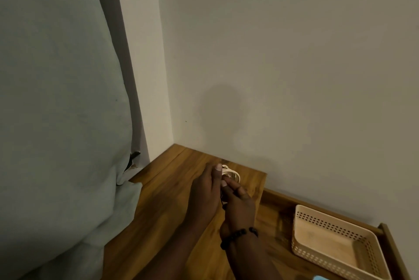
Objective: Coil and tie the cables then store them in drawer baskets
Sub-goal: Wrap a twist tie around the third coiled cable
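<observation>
A small bundle of coiled white cable [231, 173] is held above the wooden top, near the wall. My left hand [205, 196] grips it from the left, thumb on top of the loops. My right hand [239, 206] pinches the cable from the right, its fingers curled against the left hand; a dark bead bracelet circles that wrist. Most of the cable is hidden between the two hands. A beige perforated basket [301, 230] sits in the open drawer at the lower right, with nothing visible inside.
The wooden cabinet top [163, 200] meets the plain wall at the back. A pale green curtain [59, 121] hangs at the left and drapes onto the top. The open drawer's wooden rim [390, 241] runs along the right. A blue thing [320, 278] peeks in at the bottom edge.
</observation>
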